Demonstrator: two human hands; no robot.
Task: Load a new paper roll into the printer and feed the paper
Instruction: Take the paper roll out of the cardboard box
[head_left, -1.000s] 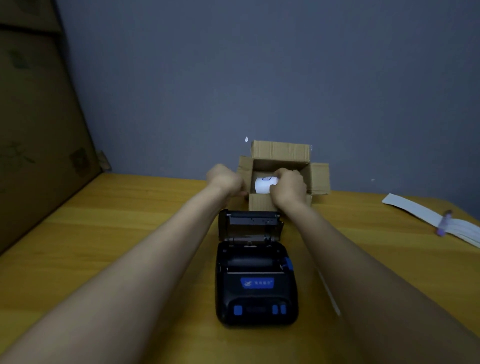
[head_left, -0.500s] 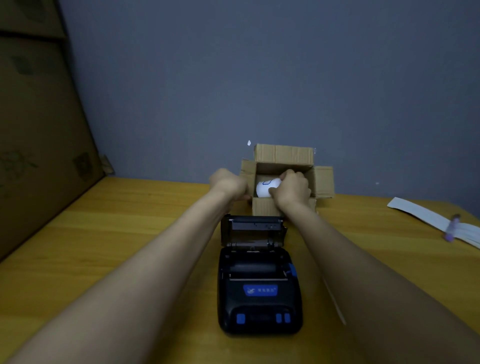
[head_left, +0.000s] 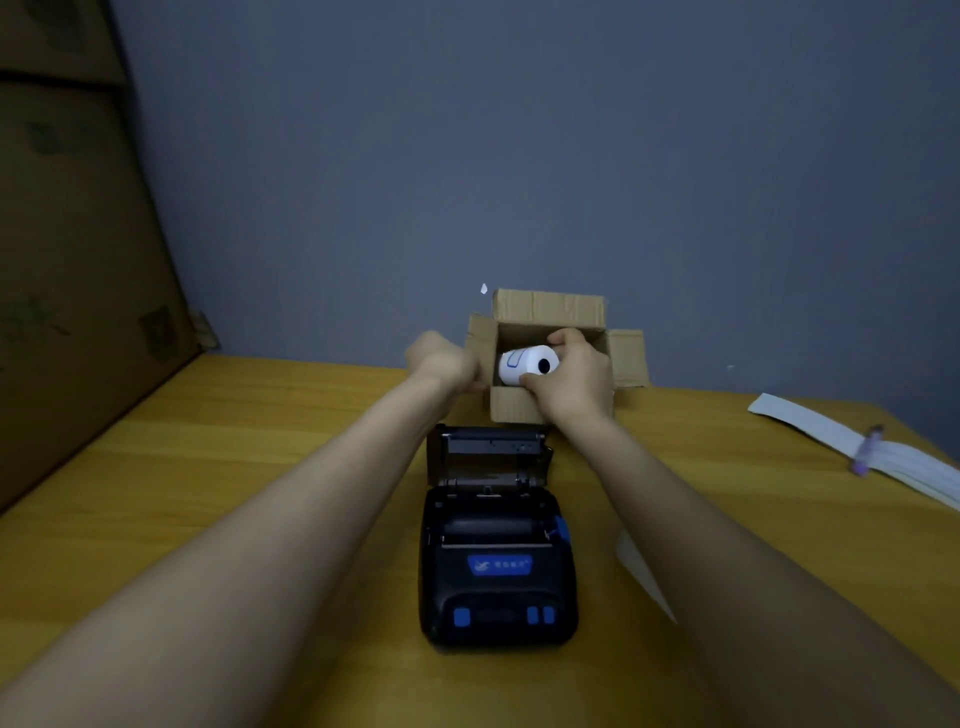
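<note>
Nearest me on the yellow wooden counter (head_left: 208, 467) sits the small black printer with blue buttons (head_left: 496, 566), its lid tipped open. Just beyond it, my left hand (head_left: 444, 361) clamps the side flap of the small brown cardboard box (head_left: 550, 312). My right hand (head_left: 574, 376) has its grip around the white paper roll (head_left: 522, 364), inside the box's opening.

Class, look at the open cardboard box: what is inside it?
A white paper roll, gripped by the right hand. The box floor and anything beneath the roll are hidden.
</note>
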